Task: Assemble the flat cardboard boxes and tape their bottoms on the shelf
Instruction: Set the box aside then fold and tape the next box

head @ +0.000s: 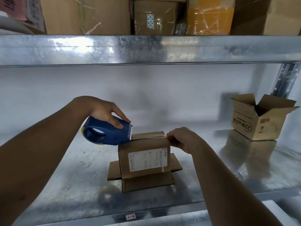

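Taping the light, crushable box (144, 162): left hand (105, 111) grips dispenser (107, 133) at 9 o'clock, right hand (180, 139) pinches tape end at 3.

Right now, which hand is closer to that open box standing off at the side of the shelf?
Right. The right hand pinches the edge of the upturned box, nearer the open box. The left hand, gripping the tape dispenser, is farther away.

The galvanized metal shelf (65, 181) carries an upturned cardboard box (144, 160) (flaps splayed flat beneath it) and, well apart at right, an open box (259, 118).
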